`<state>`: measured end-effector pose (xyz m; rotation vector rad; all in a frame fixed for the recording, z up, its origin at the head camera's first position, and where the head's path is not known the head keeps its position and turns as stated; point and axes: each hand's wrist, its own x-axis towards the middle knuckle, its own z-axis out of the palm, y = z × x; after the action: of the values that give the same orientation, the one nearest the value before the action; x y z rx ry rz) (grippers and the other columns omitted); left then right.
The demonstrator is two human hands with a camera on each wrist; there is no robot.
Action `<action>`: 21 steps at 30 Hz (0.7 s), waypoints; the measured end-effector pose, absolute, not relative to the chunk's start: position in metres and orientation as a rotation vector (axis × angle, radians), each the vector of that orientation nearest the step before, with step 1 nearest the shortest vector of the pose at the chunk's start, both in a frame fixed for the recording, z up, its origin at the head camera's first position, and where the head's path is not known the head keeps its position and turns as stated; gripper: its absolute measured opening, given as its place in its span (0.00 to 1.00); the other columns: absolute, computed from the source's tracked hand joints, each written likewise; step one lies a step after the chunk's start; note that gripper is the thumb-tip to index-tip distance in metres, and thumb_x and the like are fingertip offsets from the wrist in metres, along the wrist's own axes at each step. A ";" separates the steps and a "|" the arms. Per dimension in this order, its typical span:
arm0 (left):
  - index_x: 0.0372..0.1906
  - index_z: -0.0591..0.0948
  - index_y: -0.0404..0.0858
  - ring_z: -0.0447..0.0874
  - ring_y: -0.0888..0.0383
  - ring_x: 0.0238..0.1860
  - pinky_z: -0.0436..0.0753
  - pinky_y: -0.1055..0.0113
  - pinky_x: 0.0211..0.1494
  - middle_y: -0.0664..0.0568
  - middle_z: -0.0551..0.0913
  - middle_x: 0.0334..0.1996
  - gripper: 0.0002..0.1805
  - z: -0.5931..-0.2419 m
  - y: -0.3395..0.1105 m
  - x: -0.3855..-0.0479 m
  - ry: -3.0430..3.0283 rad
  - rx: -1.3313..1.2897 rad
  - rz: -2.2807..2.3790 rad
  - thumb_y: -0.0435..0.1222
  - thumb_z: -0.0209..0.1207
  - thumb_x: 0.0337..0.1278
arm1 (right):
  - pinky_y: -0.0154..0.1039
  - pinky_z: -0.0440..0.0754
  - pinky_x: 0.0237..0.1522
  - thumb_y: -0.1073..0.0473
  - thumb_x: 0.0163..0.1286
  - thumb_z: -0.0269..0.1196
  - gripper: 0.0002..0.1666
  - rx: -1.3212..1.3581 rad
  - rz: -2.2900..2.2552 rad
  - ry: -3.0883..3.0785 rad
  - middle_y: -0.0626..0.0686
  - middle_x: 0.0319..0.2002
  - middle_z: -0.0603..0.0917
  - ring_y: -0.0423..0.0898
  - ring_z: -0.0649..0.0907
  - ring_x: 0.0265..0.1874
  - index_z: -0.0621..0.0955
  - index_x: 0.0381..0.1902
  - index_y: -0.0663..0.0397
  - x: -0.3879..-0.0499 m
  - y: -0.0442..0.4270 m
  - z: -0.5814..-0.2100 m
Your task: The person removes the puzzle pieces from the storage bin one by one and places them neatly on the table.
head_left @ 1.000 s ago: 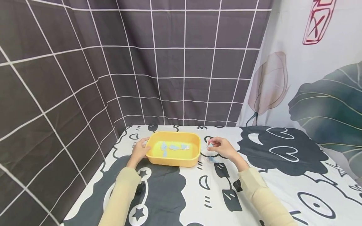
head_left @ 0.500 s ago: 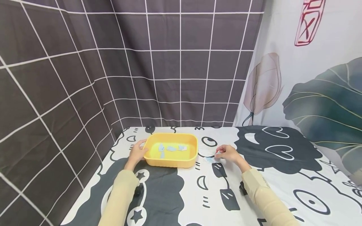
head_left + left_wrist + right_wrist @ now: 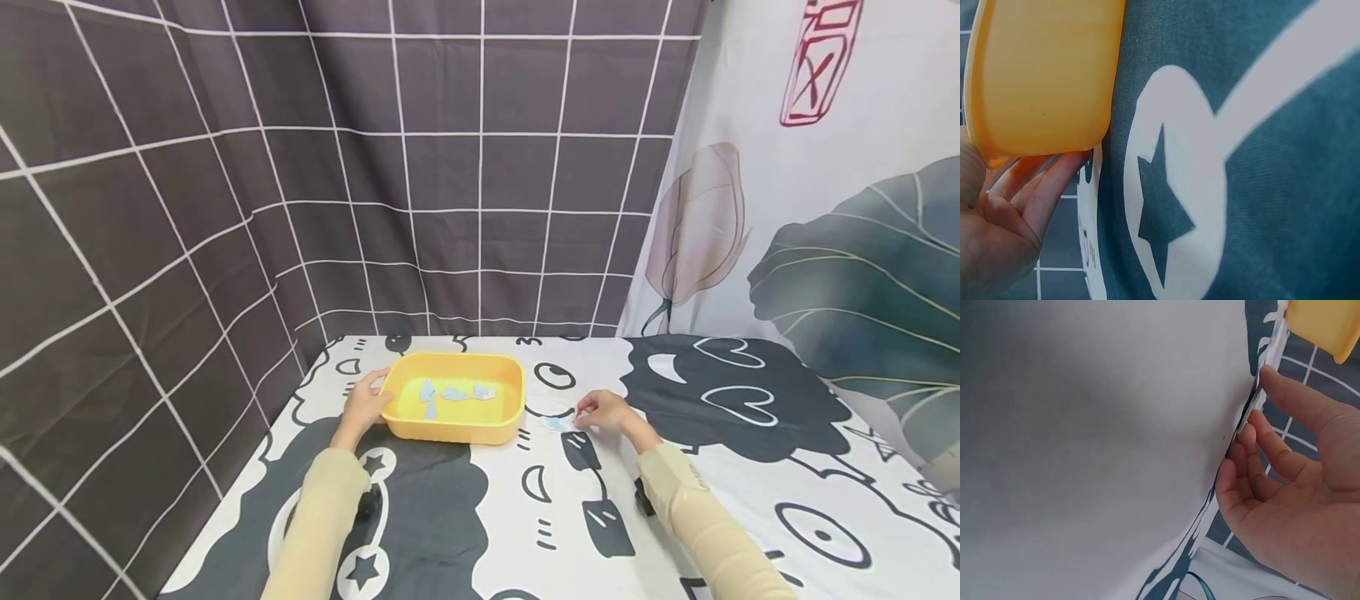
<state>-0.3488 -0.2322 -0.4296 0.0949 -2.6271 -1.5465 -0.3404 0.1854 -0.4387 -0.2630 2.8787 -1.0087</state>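
Observation:
A yellow plastic tub stands on the patterned cloth. Several small pale blue pieces, thin and irregular like scraps, lie flat on its floor. My left hand grips the tub's left end, thumb at the rim and fingers against the outer wall. To the right of the tub lies another pale blue piece on the cloth. My right hand is down at that piece's right edge. In the right wrist view, its thumb and fingertips meet the cloth with a gap between them; the piece cannot be made out clearly there.
Black-and-white cartoon cloth covers the table. A dark gridded curtain hangs behind and to the left. At the right hangs a white curtain with leaf and flower prints.
My right hand has come down and slightly right, from above the cloth to the edge of the loose pale blue piece. My left hand keeps its grip on the tub. The head view has shifted slightly.

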 end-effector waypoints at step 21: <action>0.69 0.69 0.36 0.88 0.40 0.42 0.90 0.64 0.28 0.26 0.77 0.56 0.32 -0.432 -0.233 -0.351 -2.646 0.105 -1.498 0.28 0.54 0.55 | 0.31 0.79 0.38 0.62 0.60 0.67 0.27 -0.199 -1.301 2.701 0.56 0.40 0.83 0.43 0.80 0.37 0.77 0.55 0.71 -0.350 0.178 -0.426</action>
<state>-0.3515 -0.2332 -0.4318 0.1052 -2.6461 -1.4983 -0.3503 0.1781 -0.4264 -0.1990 2.7013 -1.3013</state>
